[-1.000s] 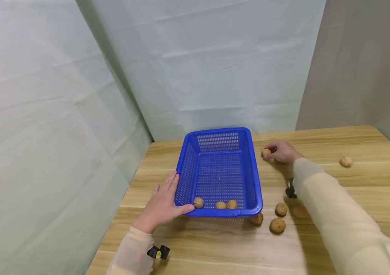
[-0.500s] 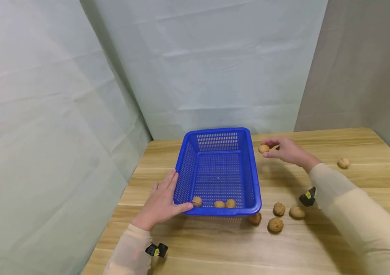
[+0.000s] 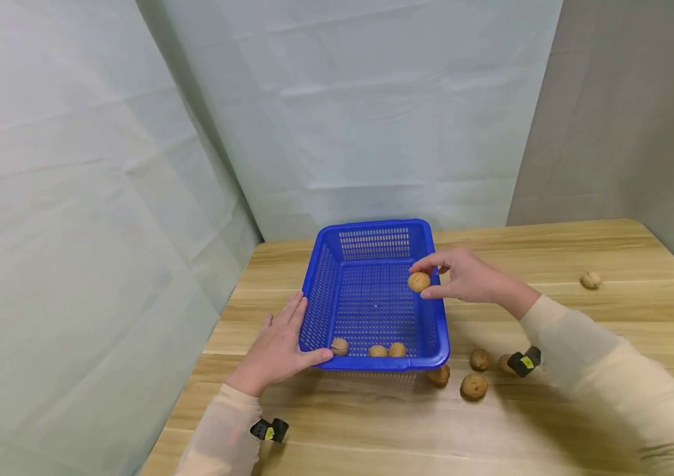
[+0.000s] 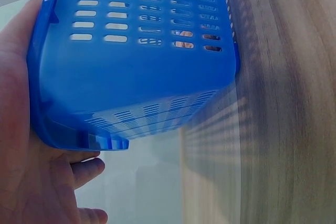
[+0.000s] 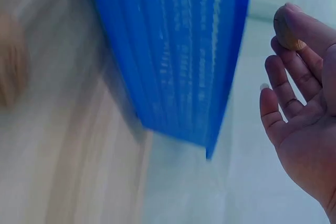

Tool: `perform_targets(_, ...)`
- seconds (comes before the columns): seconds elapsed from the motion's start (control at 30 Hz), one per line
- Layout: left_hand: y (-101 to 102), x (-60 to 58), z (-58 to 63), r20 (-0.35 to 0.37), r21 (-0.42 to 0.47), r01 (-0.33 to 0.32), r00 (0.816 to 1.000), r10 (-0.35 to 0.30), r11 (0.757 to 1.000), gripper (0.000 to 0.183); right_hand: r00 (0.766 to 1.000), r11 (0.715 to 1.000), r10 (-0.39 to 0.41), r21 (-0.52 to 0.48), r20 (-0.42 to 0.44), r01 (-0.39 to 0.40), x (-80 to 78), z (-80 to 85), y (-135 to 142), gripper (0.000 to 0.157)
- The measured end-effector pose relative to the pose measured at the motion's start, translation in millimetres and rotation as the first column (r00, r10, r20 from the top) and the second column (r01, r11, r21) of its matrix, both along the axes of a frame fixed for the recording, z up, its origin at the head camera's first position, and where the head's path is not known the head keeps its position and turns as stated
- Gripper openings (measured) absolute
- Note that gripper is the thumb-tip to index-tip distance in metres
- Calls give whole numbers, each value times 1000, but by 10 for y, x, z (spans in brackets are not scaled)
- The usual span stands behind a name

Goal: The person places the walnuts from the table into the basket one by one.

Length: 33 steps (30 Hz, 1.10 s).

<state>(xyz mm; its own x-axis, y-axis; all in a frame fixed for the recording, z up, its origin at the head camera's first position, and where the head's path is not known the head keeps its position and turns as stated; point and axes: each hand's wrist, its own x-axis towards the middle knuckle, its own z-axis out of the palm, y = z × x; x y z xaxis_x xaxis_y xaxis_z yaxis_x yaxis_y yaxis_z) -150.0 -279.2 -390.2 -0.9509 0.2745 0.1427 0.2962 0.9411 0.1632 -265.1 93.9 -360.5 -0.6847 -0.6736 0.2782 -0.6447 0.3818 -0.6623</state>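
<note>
A walnut (image 3: 419, 282) is pinched between the thumb and fingers of my right hand (image 3: 462, 276), above the right side of a blue plastic basket (image 3: 445, 330). The right wrist view shows that walnut (image 5: 286, 29) at the fingertips, the other fingers loosely bent. My left hand (image 3: 277, 347) rests on the basket's near left corner, its thumb along the front rim and its fingers straight along the left side. Inside the basket, three walnuts lie along the near edge, one of them a walnut (image 3: 397, 350) right of the middle.
On the wooden table (image 3: 373, 430), several walnuts lie off the basket's near right corner, among them a walnut (image 3: 474, 386); one is partly hidden by the right wrist camera (image 3: 524, 361). Another walnut (image 3: 591, 279) sits far right. A pale cloth (image 3: 373, 119) hangs behind the table.
My right hand has lifted the walnut from the table right of the basket and carried it left over the basket's right side. My left hand stays in place.
</note>
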Motion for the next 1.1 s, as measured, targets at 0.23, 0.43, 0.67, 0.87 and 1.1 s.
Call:
perform_targets(0.23,7,-12,-2,9,3,-2,1000,2,1000,112,995,995,95,29,23,-96,144,-90,-236,41)
perform_targets(0.43,23,-8,9,12,11,2,1000,-2,1000,112,993,991,114,65,-3,-114,151,-197,-376,39)
perform_targets(0.67,38,-3,8,20,22,-3,1000,3,1000,111,991,986,118,131,-68,-108,118,-261,-479,38)
perform_targets(0.87,45,0,14,19,22,-4,1000,4,1000,111,994,987,88,139,-63,-78,110,-248,-493,36)
perform_targets(1.1,57,14,31,23,23,-6,1000,6,1000,110,996,991,67,120,-53,-61,165,-181,-358,36)
